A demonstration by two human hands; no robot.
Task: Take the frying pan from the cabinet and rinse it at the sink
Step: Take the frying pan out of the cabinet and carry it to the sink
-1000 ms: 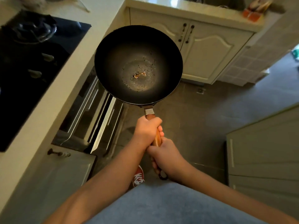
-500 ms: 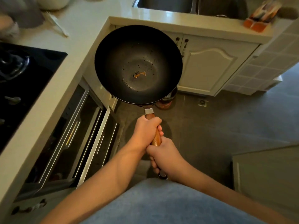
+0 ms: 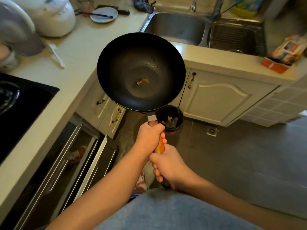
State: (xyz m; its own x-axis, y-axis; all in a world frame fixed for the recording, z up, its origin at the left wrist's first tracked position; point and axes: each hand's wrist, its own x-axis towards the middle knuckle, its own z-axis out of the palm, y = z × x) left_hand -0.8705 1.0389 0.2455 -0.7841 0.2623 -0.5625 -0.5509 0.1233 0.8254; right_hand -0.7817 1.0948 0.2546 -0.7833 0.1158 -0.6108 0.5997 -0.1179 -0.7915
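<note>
A black frying pan with a wooden handle hangs level in the air over the counter corner, an orange food scrap near its middle. My left hand grips the handle close to the pan. My right hand grips the handle's end just behind it. The steel sink lies beyond the pan, at the top centre, with a faucet above it. The open cabinet drawer stands pulled out at the lower left.
A white rice cooker, a plate with a utensil and a white spoon sit on the counter. The black stove is at left. A dish rack fills the right basin. A small bin stands on the floor.
The view has swung up and forward, so the sink and counter items now show. The pan stays held by both hands and sits nearer the sink.
</note>
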